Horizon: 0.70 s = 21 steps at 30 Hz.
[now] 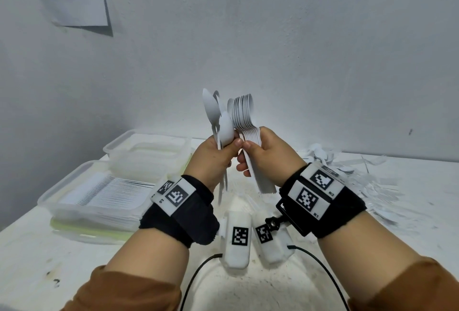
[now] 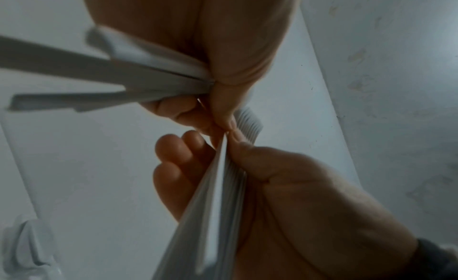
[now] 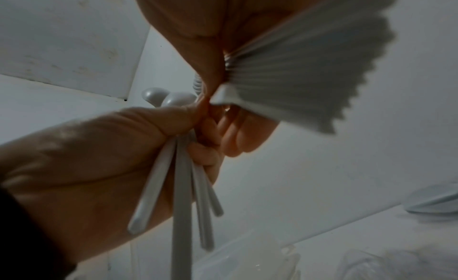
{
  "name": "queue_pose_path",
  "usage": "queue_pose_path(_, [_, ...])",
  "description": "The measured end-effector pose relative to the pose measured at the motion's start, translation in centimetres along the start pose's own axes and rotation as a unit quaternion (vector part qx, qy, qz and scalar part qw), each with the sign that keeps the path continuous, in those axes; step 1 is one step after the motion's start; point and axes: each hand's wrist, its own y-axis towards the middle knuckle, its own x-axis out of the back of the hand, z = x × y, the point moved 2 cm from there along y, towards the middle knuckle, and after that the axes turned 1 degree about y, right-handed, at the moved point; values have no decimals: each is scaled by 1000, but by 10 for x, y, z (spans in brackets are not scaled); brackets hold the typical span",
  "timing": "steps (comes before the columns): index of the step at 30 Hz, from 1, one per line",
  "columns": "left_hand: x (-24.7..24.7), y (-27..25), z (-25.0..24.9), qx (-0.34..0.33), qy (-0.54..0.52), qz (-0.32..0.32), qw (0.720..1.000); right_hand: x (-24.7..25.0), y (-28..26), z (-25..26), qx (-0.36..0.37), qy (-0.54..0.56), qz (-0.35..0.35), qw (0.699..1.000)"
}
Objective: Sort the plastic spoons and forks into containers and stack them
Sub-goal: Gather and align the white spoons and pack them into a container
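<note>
Wrist bands (image 1: pixel 313 195) read R1, R2; right hand (image 1: pixel 268 159) clamps nested spoons (image 1: pixel 244 114), left hand (image 1: pixel 211 161) loose spoons (image 1: pixel 218 122).

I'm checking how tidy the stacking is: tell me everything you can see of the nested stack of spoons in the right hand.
The nested stack of spoons is white, matte plastic, many identical pieces packed bowl into bowl. The right hand grips it around the handles, thumb in front and fingers curled behind. It stands nearly upright, bowls on top, above the table. The handle ends fan out below the hand in a stepped edge. The left hand, holding a few loose spoons, meets it at the thumb tips.
</note>
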Motion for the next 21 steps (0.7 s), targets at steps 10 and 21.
queue_pose_path(10, [4,-2,-3,-5,34,-7,999,2,4,-4,-12,4,3,1000])
queue_pose_path(21, [10,5,-4,42,-12,28,999,11,7,-9,8,3,-24,1000])
